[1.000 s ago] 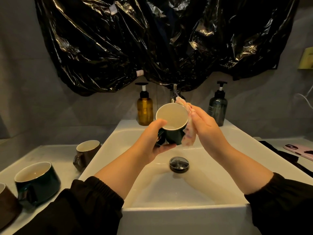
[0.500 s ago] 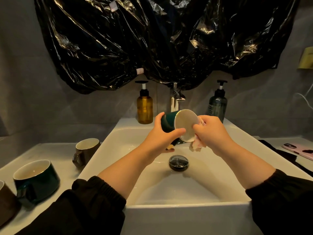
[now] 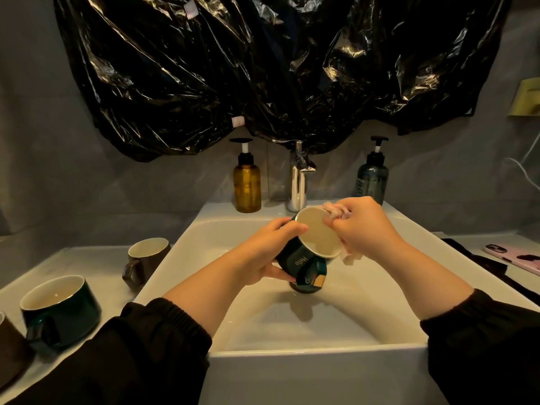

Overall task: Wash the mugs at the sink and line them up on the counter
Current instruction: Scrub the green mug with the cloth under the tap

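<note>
Washing under way. Left hand [image 3: 271,252] grips the held mug [image 3: 304,260], tilted over the sink [image 3: 292,363]; right hand [image 3: 368,229] pinches a cloth [image 3: 349,257] against its rim. Rinsing and placing remain, I judge. On the left counter [image 3: 96,266] stand a brown mug [image 3: 147,257], a green mug [image 3: 62,308] and an edge mug [image 3: 10,346]; washed or not, cannot tell. Bottles [image 3: 247,185] flank the tap [image 3: 298,182]; a phone [image 3: 514,257] lies right.

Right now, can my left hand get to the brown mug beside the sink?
Probably not yet: the left hand grips the green mug over the sink. Nothing stands between it and the brown mug, so once freed it likely could.
</note>
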A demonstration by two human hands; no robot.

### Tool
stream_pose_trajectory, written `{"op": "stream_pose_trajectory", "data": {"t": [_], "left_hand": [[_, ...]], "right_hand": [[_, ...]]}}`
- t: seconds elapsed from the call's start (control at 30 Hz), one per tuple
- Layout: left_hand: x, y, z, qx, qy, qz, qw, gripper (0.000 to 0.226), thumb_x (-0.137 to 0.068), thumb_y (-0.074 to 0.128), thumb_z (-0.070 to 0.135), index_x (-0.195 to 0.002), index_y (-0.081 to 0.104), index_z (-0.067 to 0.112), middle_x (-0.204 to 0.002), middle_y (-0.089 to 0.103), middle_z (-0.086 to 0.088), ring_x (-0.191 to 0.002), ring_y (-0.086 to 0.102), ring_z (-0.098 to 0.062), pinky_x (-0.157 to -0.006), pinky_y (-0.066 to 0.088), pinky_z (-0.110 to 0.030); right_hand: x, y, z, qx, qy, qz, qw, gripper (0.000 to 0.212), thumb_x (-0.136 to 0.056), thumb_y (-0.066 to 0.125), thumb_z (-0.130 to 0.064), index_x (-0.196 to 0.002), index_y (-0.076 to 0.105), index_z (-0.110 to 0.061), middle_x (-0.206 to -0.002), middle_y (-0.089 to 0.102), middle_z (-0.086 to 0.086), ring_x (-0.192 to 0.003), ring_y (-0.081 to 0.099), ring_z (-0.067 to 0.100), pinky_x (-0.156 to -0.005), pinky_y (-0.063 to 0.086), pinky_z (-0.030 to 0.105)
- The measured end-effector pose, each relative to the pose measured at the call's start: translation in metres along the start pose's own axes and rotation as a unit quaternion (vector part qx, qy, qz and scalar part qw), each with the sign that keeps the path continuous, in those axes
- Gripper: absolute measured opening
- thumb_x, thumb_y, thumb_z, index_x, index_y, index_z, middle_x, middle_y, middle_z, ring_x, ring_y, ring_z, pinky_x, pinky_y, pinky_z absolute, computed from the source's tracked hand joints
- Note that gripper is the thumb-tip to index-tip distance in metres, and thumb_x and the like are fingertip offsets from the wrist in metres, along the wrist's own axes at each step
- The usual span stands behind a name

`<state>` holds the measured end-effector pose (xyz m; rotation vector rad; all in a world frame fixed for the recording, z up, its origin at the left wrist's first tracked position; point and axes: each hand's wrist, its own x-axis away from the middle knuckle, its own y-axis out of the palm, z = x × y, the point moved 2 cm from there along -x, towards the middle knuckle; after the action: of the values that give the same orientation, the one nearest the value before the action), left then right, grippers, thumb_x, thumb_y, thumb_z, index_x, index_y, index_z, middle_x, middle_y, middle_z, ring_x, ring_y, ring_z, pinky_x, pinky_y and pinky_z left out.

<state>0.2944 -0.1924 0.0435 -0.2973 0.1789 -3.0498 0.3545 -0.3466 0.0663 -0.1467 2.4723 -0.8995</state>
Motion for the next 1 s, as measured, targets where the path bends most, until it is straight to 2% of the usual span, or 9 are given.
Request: {"op": "stream_pose_trajectory", "data": {"t": [0.1,0.17,0.27,0.4,0.5,0.63,0.77,0.9,1.0], "left_hand": [[-0.004,-0.006,0.003,0.034,0.005,0.049,0.998,0.025,-0.093,0.053,0.037,-0.115,0.044,0.029,-0.104,0.053,-0.004,-0.103,0.055,-0.028,-0.081,0.056,-0.047],[-0.006,-0.008,0.005,0.026,0.017,0.074,0.997,0.024,-0.093,0.053,0.037,-0.116,0.046,0.03,-0.102,0.054,-0.002,-0.097,0.057,-0.025,-0.079,0.057,-0.047],[-0.004,-0.01,0.006,0.024,0.032,0.097,0.994,0.013,-0.092,0.053,0.037,-0.104,0.05,0.032,-0.101,0.057,-0.003,-0.088,0.059,-0.021,-0.072,0.058,-0.042],[-0.002,-0.015,0.01,0.049,0.059,0.125,0.989,0.022,-0.089,0.056,0.037,-0.109,0.054,0.032,-0.105,0.058,-0.006,-0.09,0.062,-0.023,-0.074,0.058,-0.044],[-0.001,-0.017,0.012,0.043,0.086,0.145,0.985,0.045,-0.088,0.06,0.038,-0.13,0.047,0.032,-0.115,0.055,-0.006,-0.097,0.06,-0.026,-0.073,0.058,-0.044],[0.0,-0.016,0.012,0.016,0.104,0.155,0.982,0.051,-0.088,0.061,0.034,-0.135,0.043,0.032,-0.119,0.052,-0.003,-0.096,0.056,-0.023,-0.058,0.054,-0.031],[0.0,-0.016,0.012,-0.017,0.108,0.157,0.982,0.051,-0.086,0.063,0.033,-0.133,0.045,0.034,-0.121,0.05,0.0,-0.1,0.055,-0.023,-0.067,0.056,-0.036],[-0.002,-0.013,0.013,-0.037,0.111,0.139,0.983,0.047,-0.086,0.064,0.032,-0.13,0.046,0.034,-0.119,0.05,-0.001,-0.097,0.054,-0.022,-0.064,0.055,-0.034],[-0.003,-0.015,0.014,-0.021,0.118,0.143,0.982,0.05,-0.087,0.063,0.033,-0.133,0.044,0.033,-0.124,0.05,-0.003,-0.103,0.055,-0.025,-0.061,0.055,-0.031]], "right_hand": [[-0.003,-0.011,-0.007,-0.299,0.131,0.015,0.945,0.028,-0.094,0.05,-0.035,-0.088,0.063,-0.012,-0.08,0.065,0.013,-0.076,0.064,0.025,-0.074,0.053,0.04],[-0.002,-0.012,-0.012,-0.42,0.116,-0.035,0.899,0.022,-0.098,0.042,-0.024,-0.095,0.061,-0.013,-0.101,0.059,0.017,-0.099,0.056,0.027,-0.094,0.044,0.041],[0.009,-0.007,-0.014,-0.18,-0.093,-0.059,0.977,0.03,-0.099,0.043,-0.014,-0.13,0.047,-0.014,-0.118,0.058,0.006,-0.111,0.055,0.018,-0.094,0.045,0.028],[0.018,0.0,-0.017,0.027,-0.251,0.023,0.967,0.022,-0.09,0.057,-0.005,-0.111,0.057,-0.013,-0.099,0.064,-0.002,-0.089,0.06,0.016,-0.074,0.05,0.031],[0.023,0.009,-0.024,0.091,-0.26,-0.057,0.96,0.016,-0.094,0.05,-0.013,-0.101,0.064,-0.017,-0.099,0.061,-0.005,-0.091,0.054,0.011,-0.075,0.043,0.022],[0.029,0.014,-0.03,0.073,-0.209,-0.156,0.963,0.025,-0.091,0.044,-0.005,-0.103,0.065,-0.013,-0.103,0.059,-0.006,-0.097,0.05,0.007,-0.075,0.04,0.016],[0.032,0.007,-0.028,0.042,-0.169,-0.208,0.962,0.035,-0.091,0.044,-0.002,-0.087,0.06,-0.032,-0.088,0.053,-0.013,-0.078,0.05,0.002,-0.065,0.04,0.016],[0.029,0.013,-0.025,0.269,-0.228,-0.113,0.929,0.03,-0.091,0.048,-0.008,-0.107,0.067,-0.025,-0.107,0.061,-0.007,-0.106,0.044,0.016,-0.091,0.042,0.031],[0.027,0.016,-0.022,0.259,-0.261,-0.085,0.926,0.035,-0.092,0.049,-0.006,-0.117,0.063,-0.026,-0.118,0.059,-0.011,-0.12,0.036,0.016,-0.104,0.033,0.033]]}}
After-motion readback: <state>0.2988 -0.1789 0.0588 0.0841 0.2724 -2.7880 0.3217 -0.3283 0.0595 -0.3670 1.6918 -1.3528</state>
